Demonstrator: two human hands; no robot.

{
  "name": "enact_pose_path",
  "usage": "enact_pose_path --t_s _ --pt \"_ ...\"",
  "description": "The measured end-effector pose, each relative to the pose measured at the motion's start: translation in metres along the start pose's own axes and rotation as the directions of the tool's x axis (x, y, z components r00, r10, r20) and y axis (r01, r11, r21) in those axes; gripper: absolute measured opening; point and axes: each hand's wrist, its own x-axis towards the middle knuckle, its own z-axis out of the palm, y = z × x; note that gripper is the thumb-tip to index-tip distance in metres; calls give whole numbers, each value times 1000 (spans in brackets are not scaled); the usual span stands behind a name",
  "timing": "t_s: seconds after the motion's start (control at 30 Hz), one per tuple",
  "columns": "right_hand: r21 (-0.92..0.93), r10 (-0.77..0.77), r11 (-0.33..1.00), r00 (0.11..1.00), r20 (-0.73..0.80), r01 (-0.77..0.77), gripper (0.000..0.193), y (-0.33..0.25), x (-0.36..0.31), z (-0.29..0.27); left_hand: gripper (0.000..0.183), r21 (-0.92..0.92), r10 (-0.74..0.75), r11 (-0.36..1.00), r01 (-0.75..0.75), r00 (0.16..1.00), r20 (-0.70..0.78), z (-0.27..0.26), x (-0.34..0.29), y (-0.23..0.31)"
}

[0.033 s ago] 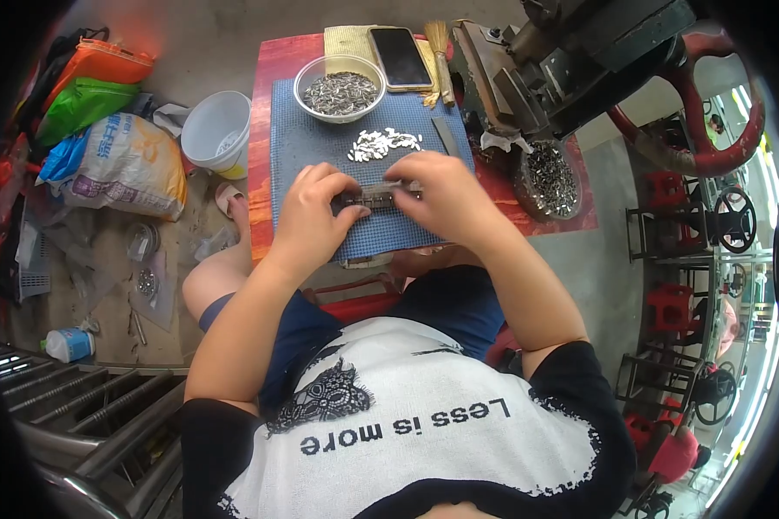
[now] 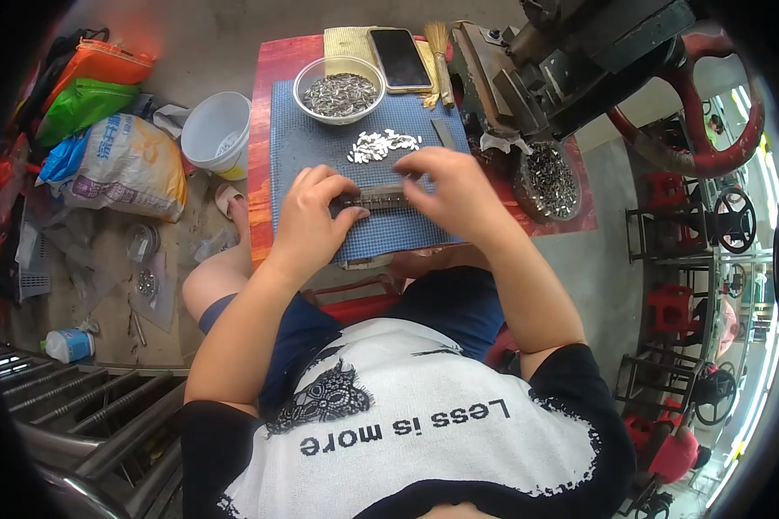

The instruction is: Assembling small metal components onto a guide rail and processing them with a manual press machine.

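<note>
A narrow dark metal bar with a row of small slots or pieces (image 2: 381, 198) lies crosswise on a blue textured mat (image 2: 294, 147). My left hand (image 2: 313, 208) grips its left end between thumb and fingers. Over its right end is my right hand (image 2: 446, 190), its thumb and bent fingers apart, with nothing visible between them. Just beyond the bar lies a loose pile of small white pieces (image 2: 376, 145). Farther back, a clear bowl (image 2: 339, 62) holds many thin silvery metal pieces (image 2: 337, 95).
A phone (image 2: 401, 59), a small straw brush (image 2: 440, 65) and a flat dark strip (image 2: 442, 133) lie at the back. On the right stand a heavy press (image 2: 571, 86) and a tub of dark metal pieces (image 2: 550, 182). A white bucket (image 2: 216, 130) and sacks (image 2: 130, 164) are on the left.
My right hand has drawn slightly right off the bar, uncovering more of its right end, and its fingers have parted. My left hand keeps its place.
</note>
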Motion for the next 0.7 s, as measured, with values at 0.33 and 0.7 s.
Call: enact_pose_path --t_s 0.33,0.7 --pt "287 222 950 907 -357 -119 16 44 -24 30 45 238 90 970 -41 975 -201 -35 56 1" --pt "234 187 966 925 -331 -111 17 32 -24 22 33 677 -210 736 -16 945 251 -39 162 -22"
